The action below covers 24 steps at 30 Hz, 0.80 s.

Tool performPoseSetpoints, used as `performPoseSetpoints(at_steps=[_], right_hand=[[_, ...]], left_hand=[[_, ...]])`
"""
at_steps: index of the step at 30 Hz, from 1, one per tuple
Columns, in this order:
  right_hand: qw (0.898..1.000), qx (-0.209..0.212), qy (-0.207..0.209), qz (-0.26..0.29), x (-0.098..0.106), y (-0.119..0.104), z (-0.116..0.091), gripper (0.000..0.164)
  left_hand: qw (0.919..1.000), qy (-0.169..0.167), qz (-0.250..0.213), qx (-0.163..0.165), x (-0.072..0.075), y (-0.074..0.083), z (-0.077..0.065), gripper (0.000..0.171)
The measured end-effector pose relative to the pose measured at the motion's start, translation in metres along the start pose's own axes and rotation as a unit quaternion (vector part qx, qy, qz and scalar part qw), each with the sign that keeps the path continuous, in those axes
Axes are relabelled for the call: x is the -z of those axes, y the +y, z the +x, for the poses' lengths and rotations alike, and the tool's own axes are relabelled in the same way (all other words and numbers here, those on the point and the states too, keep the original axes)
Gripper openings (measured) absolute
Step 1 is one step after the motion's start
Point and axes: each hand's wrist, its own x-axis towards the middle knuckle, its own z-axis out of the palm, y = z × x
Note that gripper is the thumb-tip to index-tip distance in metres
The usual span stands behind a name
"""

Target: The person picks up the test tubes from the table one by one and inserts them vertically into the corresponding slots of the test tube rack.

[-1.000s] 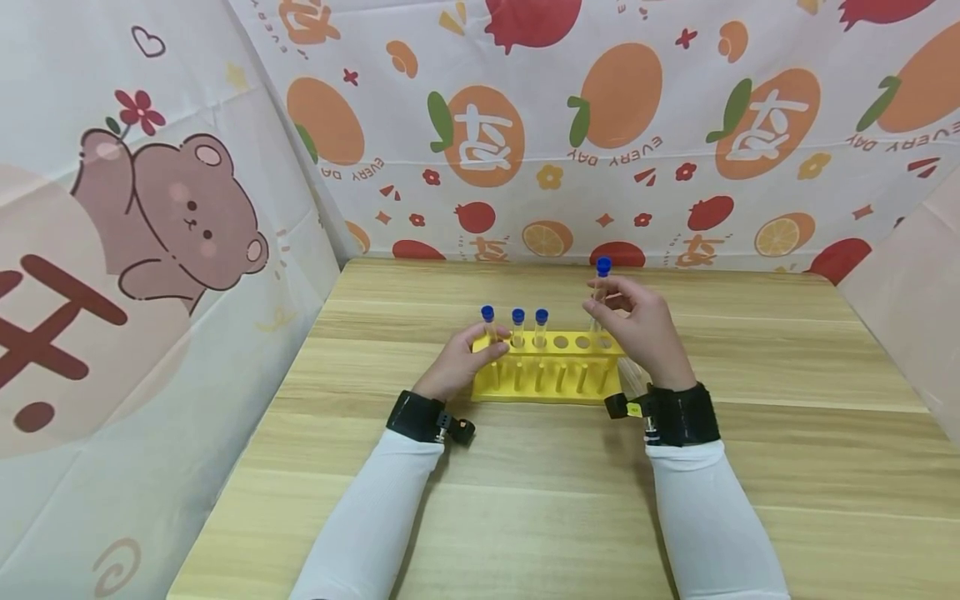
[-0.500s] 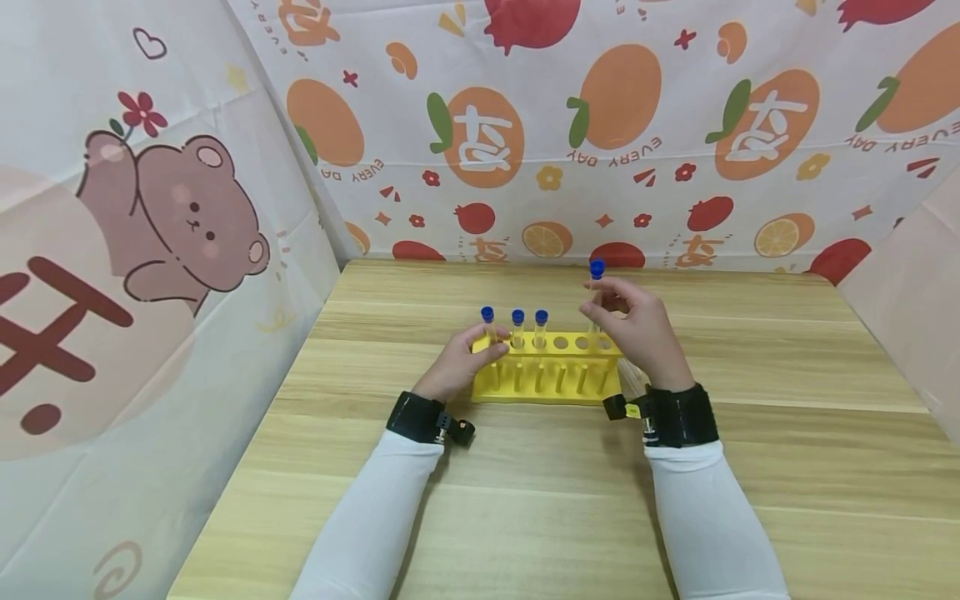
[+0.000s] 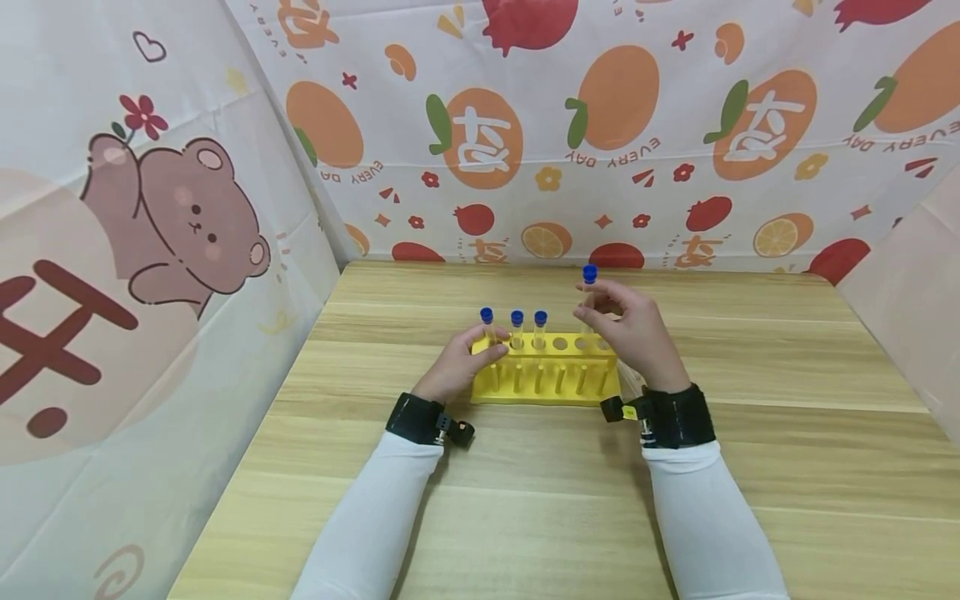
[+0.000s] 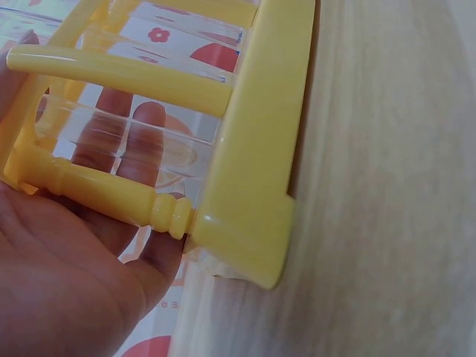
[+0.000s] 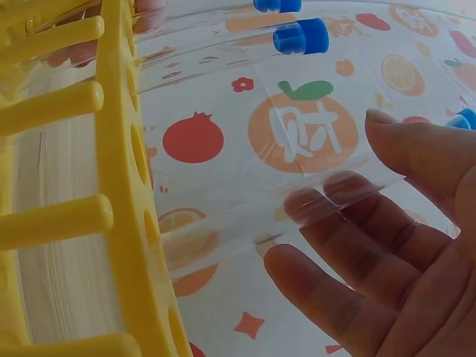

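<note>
My left hand [image 3: 459,364] grips the left end of a yellow test tube rack [image 3: 543,398], its fingers wrapping behind the end post in the left wrist view. Three clear test tubes with blue caps, the nearest to that hand being one test tube [image 3: 487,317], stand upright in the left holes. Between thumb and fingers, my right hand [image 3: 637,329] holds another blue-capped test tube [image 5: 223,227]. Its bottom end is right at a hole toward the rack's right end, and its cap stands higher than the others.
Beside the rack's right end, partly behind the right wrist, clear tubing or tubes [image 3: 630,380] lie on the wooden table [image 3: 540,517]. A fruit-print cloth [image 3: 551,192] hangs behind the table, and a bear-print cloth [image 3: 202,217] on the left.
My right hand has moved slightly left and down with the test tube, from the last hole to the one beside it. My left hand has stayed on the rack.
</note>
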Motion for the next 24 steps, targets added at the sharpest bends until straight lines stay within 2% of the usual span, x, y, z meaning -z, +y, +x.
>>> performPoseSetpoints(at_steps=[13,24], right_hand=[[1.0,-0.002,-0.007,0.015,-0.0014,0.0006,-0.0003,0.032],[1.0,-0.001,0.007,0.01,-0.0009,-0.0025,-0.0005,0.032]], left_hand=[[1.0,0.002,-0.003,-0.001,-0.0005,0.0,-0.0003,0.032],[1.0,0.002,0.0,-0.003,-0.0004,-0.0004,-0.0006,0.032]])
